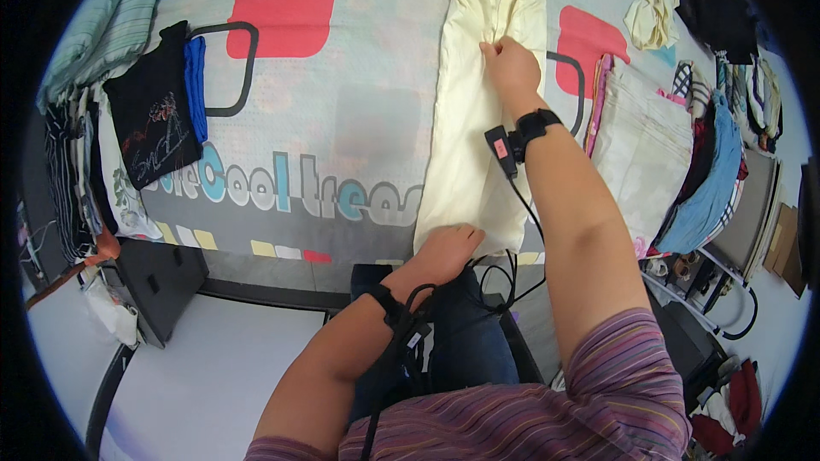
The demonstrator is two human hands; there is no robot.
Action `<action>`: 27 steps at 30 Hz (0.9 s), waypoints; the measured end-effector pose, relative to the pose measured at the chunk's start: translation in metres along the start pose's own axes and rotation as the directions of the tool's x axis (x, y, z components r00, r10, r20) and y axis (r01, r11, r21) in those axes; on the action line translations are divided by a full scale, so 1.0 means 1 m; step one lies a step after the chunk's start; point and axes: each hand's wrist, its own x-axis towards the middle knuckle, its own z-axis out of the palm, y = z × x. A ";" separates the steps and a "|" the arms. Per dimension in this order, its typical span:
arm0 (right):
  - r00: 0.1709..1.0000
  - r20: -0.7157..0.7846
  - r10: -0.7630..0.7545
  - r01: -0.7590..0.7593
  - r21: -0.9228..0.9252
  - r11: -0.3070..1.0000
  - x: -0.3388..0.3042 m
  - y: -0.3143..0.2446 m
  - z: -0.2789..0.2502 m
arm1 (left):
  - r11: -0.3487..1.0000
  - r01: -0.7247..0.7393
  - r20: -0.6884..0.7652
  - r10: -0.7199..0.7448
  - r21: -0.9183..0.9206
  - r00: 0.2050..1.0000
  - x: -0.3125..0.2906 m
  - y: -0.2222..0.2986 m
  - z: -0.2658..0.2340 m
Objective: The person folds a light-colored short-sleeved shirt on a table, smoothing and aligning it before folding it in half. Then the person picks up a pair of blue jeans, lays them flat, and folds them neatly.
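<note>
A pair of cream trousers [478, 145] lies lengthwise on the bed in front of me, folded into a long strip. The waist end is far away and looks rumpled, while the leg end reaches the bed's near edge. My right hand [514, 72] is closed in a pinch on the cloth, below the waist. Down at the near end, my left hand [446, 256] has its fingers curled on the trousers' edge; its thumb side is partly hidden. Each wrist wears a black strap with a cable.
The patterned bedspread [376, 124] lies under everything. To the left are a folded black T-shirt [154, 124], blue cloth [196, 90] and a striped quilt [111, 30]. On the right sit folded pale trousers [645, 141], blue denim [717, 171] and a black garment [717, 13].
</note>
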 end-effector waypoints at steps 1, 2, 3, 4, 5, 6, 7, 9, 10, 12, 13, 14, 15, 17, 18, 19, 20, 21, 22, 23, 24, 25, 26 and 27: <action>1.000 0.008 -0.021 0.020 0.084 0.996 0.001 0.004 0.002 | 1.000 0.021 0.009 -0.021 -0.016 1.000 0.002 0.000 0.003; 0.999 0.014 -0.042 0.039 0.166 0.985 0.003 0.009 0.001 | 0.999 0.044 0.033 -0.043 -0.013 0.998 0.005 0.000 0.005; 0.998 0.011 -0.055 0.051 0.238 0.970 0.003 0.014 0.000 | 0.999 0.047 0.037 -0.047 -0.001 0.998 0.008 0.000 0.007; 0.997 -0.045 -0.057 0.068 0.322 0.944 -0.002 0.020 -0.002 | 0.997 0.078 0.055 -0.077 -0.014 0.995 0.009 -0.001 0.007; 0.993 -0.108 -0.045 0.085 0.395 0.915 -0.007 0.024 -0.005 | 0.996 0.090 0.052 -0.089 -0.016 0.995 0.010 -0.001 0.007; 0.984 -0.175 -0.030 0.110 0.465 0.879 -0.012 0.028 -0.010 | 0.994 0.105 0.043 -0.105 -0.011 0.994 0.011 -0.002 0.007; 0.988 -0.154 -0.035 0.101 0.449 0.888 -0.022 0.035 -0.017 | 0.994 0.106 0.040 -0.105 -0.012 0.994 0.011 -0.001 0.006; 0.935 -0.299 -0.192 0.291 0.331 0.898 -0.053 0.045 -0.026 | 0.996 0.076 0.041 -0.074 -0.039 0.996 0.011 0.000 0.004; 0.899 -0.353 -0.260 0.363 0.267 0.893 -0.071 0.049 -0.031 | 0.997 0.062 0.039 -0.060 -0.051 0.997 0.011 0.001 0.003; 0.837 -0.317 -0.447 0.513 0.164 0.843 -0.108 0.053 -0.038 | 0.999 0.037 0.034 -0.036 -0.032 0.999 0.011 0.006 0.003; 0.820 -0.269 -0.505 0.552 0.138 0.823 -0.124 0.053 -0.040 | 0.999 0.024 0.033 -0.023 -0.021 0.999 0.011 0.008 0.003; 0.795 -0.223 -0.564 0.595 0.109 0.796 -0.137 0.052 -0.041 | 1.000 0.013 0.036 -0.012 -0.025 0.999 0.013 0.011 0.003; 0.765 -0.174 -0.620 0.639 0.082 0.765 -0.147 0.050 -0.042 | 1.000 0.002 0.038 -0.001 -0.029 0.999 0.014 0.013 0.004; 0.759 -0.085 -0.645 0.650 0.084 0.755 -0.163 0.044 -0.041 | 1.000 -0.025 0.060 0.026 -0.017 0.998 0.017 0.015 0.006; 0.753 -0.042 -0.657 0.658 0.086 0.749 -0.167 0.041 -0.039 | 0.999 -0.042 0.079 0.042 0.000 0.996 0.019 0.015 0.007; 0.778 0.049 -0.626 0.622 0.071 0.779 -0.170 0.038 -0.036 | 0.998 -0.061 0.086 0.059 0.020 0.995 0.020 0.015 0.009; 0.765 0.006 -0.644 0.642 0.068 0.764 -0.172 0.037 -0.033 | 0.997 -0.075 0.057 0.074 0.008 0.996 0.020 0.014 0.012; 0.764 -0.008 -0.645 0.645 0.061 0.762 -0.173 0.037 -0.028 | 0.996 -0.095 0.012 0.095 0.004 0.995 0.021 0.013 0.014; 0.757 -0.023 -0.653 0.653 0.052 0.755 -0.172 0.039 -0.024 | 0.992 -0.124 -0.044 0.124 -0.004 0.991 0.022 0.011 0.016; 0.767 -0.019 -0.642 0.642 0.031 0.766 -0.170 0.042 -0.018 | 0.996 -0.084 -0.020 0.084 0.006 0.996 0.021 0.009 0.018; 0.772 -0.019 -0.635 0.635 0.006 0.772 -0.166 0.046 -0.012 | 0.998 -0.056 -0.008 0.056 0.014 0.998 0.020 0.007 0.019; 0.766 -0.033 -0.642 0.641 -0.028 0.767 -0.161 0.050 -0.005 | 0.999 -0.019 -0.010 0.019 0.034 1.000 0.020 0.006 0.019; 0.779 0.009 -0.628 0.628 -0.021 0.778 -0.157 0.054 0.001 | 1.000 -0.018 0.046 0.017 0.024 0.999 0.019 0.005 0.018; 0.788 0.067 -0.613 0.615 -0.033 0.787 -0.153 0.059 0.006 | 1.000 -0.007 0.091 0.005 0.026 0.996 0.018 0.004 0.015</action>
